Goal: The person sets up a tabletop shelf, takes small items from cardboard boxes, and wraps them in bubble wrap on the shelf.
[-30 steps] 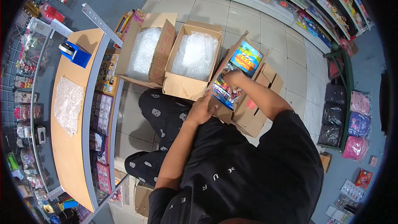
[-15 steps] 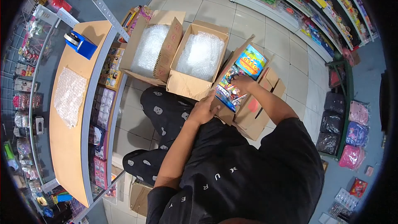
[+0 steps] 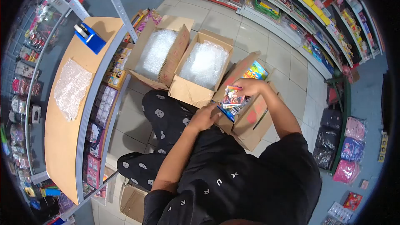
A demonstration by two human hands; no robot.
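My right hand (image 3: 250,86) pinches a small stack of colourful printed packets (image 3: 231,96) just above an open cardboard box (image 3: 249,66). More glossy items lie inside that box, among them a bright blue and yellow picture pack (image 3: 255,71) at its far end. My left hand (image 3: 203,117) grips the near left edge of the same box, thumb apart from the fingers. Their exact kind is too small to read.
Two open cartons with bubble wrap, one at left (image 3: 155,54) and one in the middle (image 3: 204,64), stand beside the box. A blue tape dispenser (image 3: 91,38) and a bubble wrap sheet (image 3: 71,89) lie on the wooden shelf top (image 3: 62,150). Stocked shelves (image 3: 287,33) line the back.
My right hand has come up out of the box with the packets, which now show in its fingers. My left hand stays at the box edge. The view has shifted slightly.
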